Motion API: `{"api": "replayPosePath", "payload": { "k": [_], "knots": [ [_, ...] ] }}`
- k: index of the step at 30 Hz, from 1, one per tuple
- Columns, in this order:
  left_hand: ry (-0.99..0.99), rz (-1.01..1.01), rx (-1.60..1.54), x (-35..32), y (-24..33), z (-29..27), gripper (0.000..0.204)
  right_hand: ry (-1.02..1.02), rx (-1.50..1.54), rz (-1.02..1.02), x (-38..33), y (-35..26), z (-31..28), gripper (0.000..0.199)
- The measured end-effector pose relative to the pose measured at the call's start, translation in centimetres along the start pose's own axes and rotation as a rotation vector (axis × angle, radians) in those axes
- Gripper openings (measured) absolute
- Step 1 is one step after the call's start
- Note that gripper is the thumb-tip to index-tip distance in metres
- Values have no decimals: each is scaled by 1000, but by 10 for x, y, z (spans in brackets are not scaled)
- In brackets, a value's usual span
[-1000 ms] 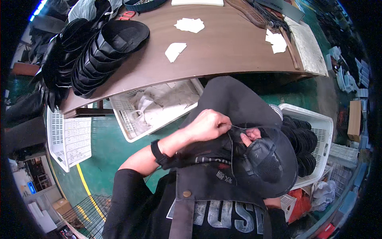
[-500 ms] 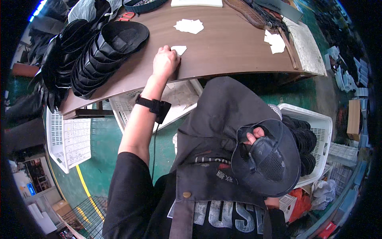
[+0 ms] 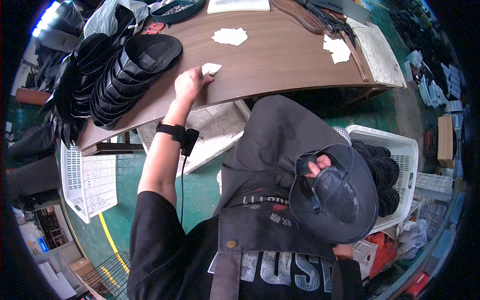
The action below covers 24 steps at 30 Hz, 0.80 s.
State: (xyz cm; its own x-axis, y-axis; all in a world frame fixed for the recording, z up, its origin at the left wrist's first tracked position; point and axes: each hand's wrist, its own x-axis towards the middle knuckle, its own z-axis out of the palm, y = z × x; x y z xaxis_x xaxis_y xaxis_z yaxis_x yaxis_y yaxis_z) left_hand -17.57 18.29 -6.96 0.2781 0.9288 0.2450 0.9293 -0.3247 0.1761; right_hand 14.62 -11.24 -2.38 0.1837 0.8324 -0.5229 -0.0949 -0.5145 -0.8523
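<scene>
My left hand (image 3: 189, 84) reaches out over the brown table (image 3: 280, 65) and rests its fingers on a small white paper piece (image 3: 211, 68) near the front edge. A black band with a cable sits on that wrist. My right hand (image 3: 318, 165) is down at my lap, mostly hidden inside a black mesh cap (image 3: 334, 196); only a few fingers show, gripping the cap's inner edge. A dark apron covers my lap under the cap.
Stacks of black caps (image 3: 120, 75) fill the table's left part. More white paper pieces (image 3: 230, 36) lie farther back and to the right (image 3: 338, 49). White plastic baskets stand under the table (image 3: 90, 180), and one at right (image 3: 395, 165) holds black caps.
My left hand left the cap at my lap, swung up to the table edge and now lies on the white paper piece. The right hand stays in the cap.
</scene>
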Motion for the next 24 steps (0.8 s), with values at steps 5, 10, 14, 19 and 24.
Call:
{"api": "replayPosePath", "payload": {
  "k": [5, 10, 14, 19, 24],
  "knots": [
    [-58, -56, -79, 9, -13, -6, 27, -24, 9, 7, -8, 3, -8, 17],
    [-134, -117, -430, -10, 62, -42, 33, 51, 34, 24, -19, 28, -42, 16],
    [-624, -11, -1150, -85, 163, -55, 15, 81, 39, 31, -98, 80, -84, 15],
    [-496, 274, -1016, -131, 222, -39, 22, 64, 51, 11, -202, 136, -114, 14],
    [-526, 150, -874, -135, 223, -22, 26, 31, 58, -12, -204, 154, -123, 13]
  ]
}}
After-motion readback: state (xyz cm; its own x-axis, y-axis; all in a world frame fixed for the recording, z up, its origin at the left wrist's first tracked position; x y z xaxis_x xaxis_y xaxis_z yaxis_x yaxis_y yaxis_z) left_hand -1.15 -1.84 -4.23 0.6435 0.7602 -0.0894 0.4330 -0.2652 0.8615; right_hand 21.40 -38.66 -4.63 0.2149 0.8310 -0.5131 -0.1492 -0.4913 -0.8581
